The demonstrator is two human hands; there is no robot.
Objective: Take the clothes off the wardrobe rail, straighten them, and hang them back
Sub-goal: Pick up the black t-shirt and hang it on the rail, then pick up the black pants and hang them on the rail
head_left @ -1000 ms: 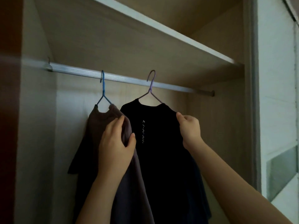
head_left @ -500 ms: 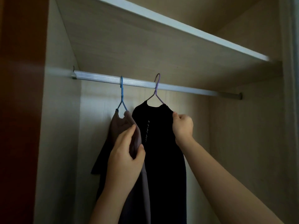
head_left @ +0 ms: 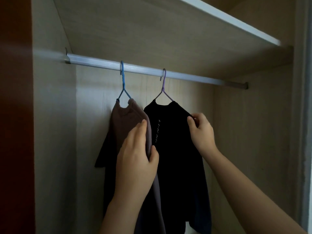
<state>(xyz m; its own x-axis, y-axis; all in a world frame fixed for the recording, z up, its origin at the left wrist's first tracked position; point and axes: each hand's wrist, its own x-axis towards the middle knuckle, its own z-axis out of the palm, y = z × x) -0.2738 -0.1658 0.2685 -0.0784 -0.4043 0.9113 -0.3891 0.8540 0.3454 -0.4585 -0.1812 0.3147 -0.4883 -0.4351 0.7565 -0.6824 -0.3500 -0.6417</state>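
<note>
Two shirts hang from the silver wardrobe rail (head_left: pixel 145 69). A brown shirt (head_left: pixel 125 122) is on a blue hanger (head_left: pixel 122 81) at the left. A black shirt (head_left: pixel 173 149) with pale lettering hangs on a purple hanger (head_left: pixel 163 86) just right of it. My left hand (head_left: pixel 136 159) pinches the right shoulder edge of the brown shirt between thumb and fingers. My right hand (head_left: pixel 200 130) grips the right shoulder of the black shirt with its fingertips. The lower parts of both shirts are hidden behind my forearms.
A wooden shelf (head_left: pixel 219 19) runs above the rail. The wardrobe's left side panel (head_left: pixel 54 132) and a reddish-brown door edge (head_left: pixel 15 115) are at the left. The right inner wall (head_left: pixel 253 132) stands beyond the rail's end; bare rail lies right of the purple hanger.
The view has shifted left and closer. The black shirt has turned more face-on and both hangers now sit further apart. Both hands keep their holds on the shoulders.
</note>
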